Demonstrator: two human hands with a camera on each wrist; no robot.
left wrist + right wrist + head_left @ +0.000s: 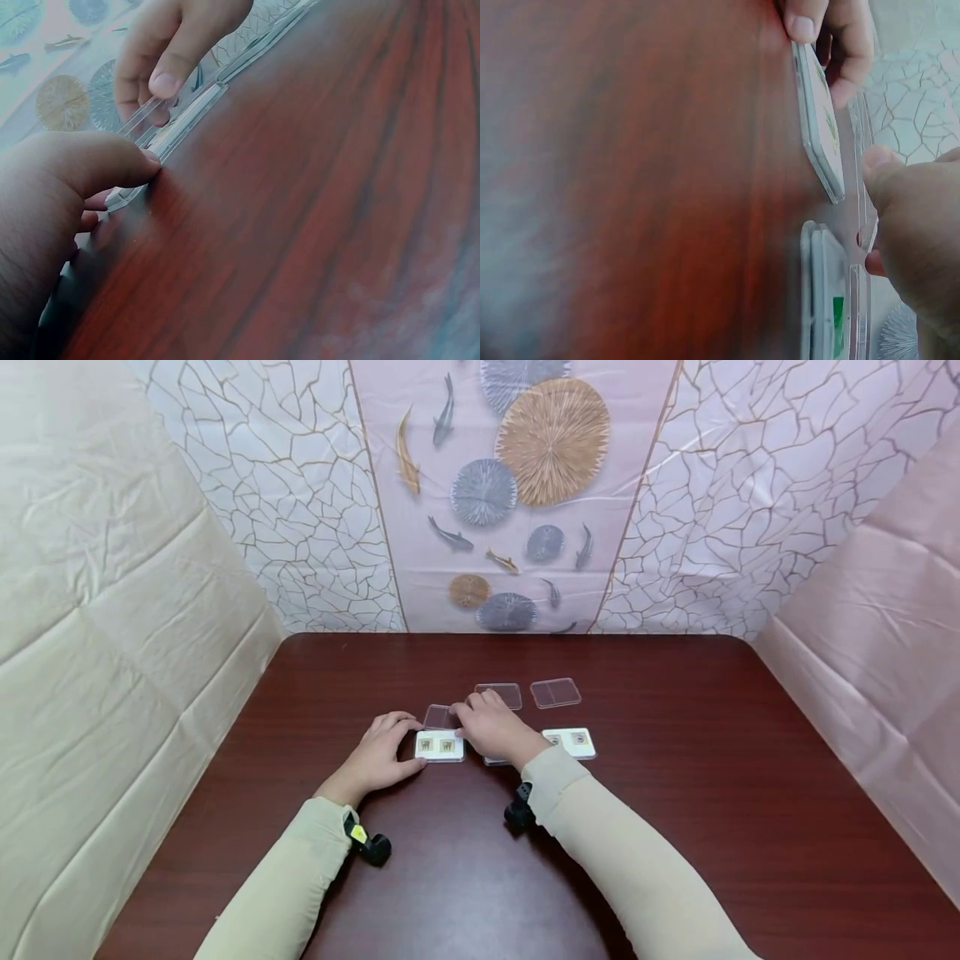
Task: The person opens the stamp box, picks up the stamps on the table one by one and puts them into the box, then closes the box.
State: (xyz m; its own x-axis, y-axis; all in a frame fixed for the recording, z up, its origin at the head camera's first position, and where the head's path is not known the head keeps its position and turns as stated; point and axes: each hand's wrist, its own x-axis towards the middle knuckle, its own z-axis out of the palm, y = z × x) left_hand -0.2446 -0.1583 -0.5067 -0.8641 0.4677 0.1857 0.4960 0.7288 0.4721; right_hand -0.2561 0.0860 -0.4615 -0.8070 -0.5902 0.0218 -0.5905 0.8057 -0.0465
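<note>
A flat white case (440,758) with two small square pieces in it lies on the table. My left hand (377,758) grips this case at its left end, thumb at the near corner and fingers at the far one; the left wrist view shows the thumb (142,166) against its edge. Just behind the case is a clear plastic lid (437,717). Its right end is pinched by my right hand (491,727), seen also in the right wrist view, where the lid (859,124) stands apart from the white case (819,112).
Partly hidden under my right forearm, a second case (831,300) with a green patch sits beside the first. Farther right is another white case (583,748). Two clear lids, one behind my right hand (504,696) and one to its right (556,693), lie toward the back.
</note>
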